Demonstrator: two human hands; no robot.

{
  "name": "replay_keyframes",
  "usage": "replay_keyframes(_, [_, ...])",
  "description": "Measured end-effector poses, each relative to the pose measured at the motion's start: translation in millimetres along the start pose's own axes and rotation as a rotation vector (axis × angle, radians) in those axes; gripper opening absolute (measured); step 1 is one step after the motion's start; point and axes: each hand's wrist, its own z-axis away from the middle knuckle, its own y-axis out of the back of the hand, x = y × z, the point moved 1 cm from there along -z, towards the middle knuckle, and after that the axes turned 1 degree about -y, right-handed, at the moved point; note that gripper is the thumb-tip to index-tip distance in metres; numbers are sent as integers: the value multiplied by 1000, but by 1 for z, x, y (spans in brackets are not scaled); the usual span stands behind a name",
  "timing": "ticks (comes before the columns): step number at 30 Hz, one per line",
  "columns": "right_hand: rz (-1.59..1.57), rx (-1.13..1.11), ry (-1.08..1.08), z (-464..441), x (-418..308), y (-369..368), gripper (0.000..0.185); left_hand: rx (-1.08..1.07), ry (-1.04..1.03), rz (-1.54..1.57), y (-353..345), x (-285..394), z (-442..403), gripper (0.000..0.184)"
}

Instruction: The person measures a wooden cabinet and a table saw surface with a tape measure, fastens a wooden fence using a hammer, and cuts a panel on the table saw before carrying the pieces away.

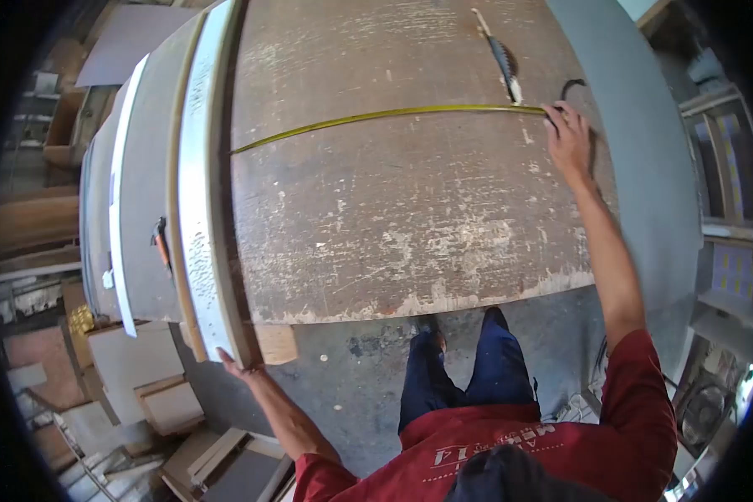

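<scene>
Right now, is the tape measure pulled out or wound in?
Pulled out: its yellow blade spans the tabletop between the right hand and silvery strip.

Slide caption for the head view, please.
Left hand at the near end of a long pale board, right hand at a yellow tape measure stretched over a worn tabletop.

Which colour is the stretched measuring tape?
Yellow; the measuring tape shows best in the head view.

We see yellow tape measure (393, 111), blade out, running crosswise to long, shiny whitish board (201, 167); board lies across table (351, 234), near end overhanging.
</scene>
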Motion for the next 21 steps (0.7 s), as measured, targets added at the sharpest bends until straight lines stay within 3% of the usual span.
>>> replay_keyframes(2, [-10, -7, 0, 5, -7, 5, 32, -63, -112, -76, 7, 11, -19, 71])
replay_keyframes(5, [6, 10, -13, 1, -15, 9, 32, -105, -25, -12, 16, 30, -45, 69])
replay_keyframes(6, [-30, 4, -21, 2, -17, 9, 32, -214, -45, -47, 26, 33, -56, 69])
replay_keyframes(10, [18, -17, -19, 3, -19, 10, 32, -184, 25, -145, 28, 58, -52, 73])
replay_keyframes(12, [14, -26, -37, 1, -18, 10, 33, 180, -56, -692, 11, 80, -37, 68])
replay_keyframes(13, [11, -13, -48, -1, -17, 10, 33, 168, -69, -689, -3, 83, -44, 68])
replay_keyframes(15, [-20, -55, -57, 0, -15, 11, 33, 204, -587, -822, -49, 88, -46, 51])
replay_keyframes(17, [-51, -44, -68, -1, -16, 17, 33, -75, -829, -814, -137, 60, -19, 38])
replay_keyframes(19, [-66, -27, -55, -2, -16, 20, 33, -542, -805, -711, -246, 2, 22, 29])
replay_keyframes(20, [-83, -35, -50, -4, -17, 24, 33, -600, -787, -858, -295, -32, 57, 42])
replay_keyframes(21, [-91, -29, -62, -1, -18, 26, 33, -797, -705, -875, -338, -67, 73, 44])
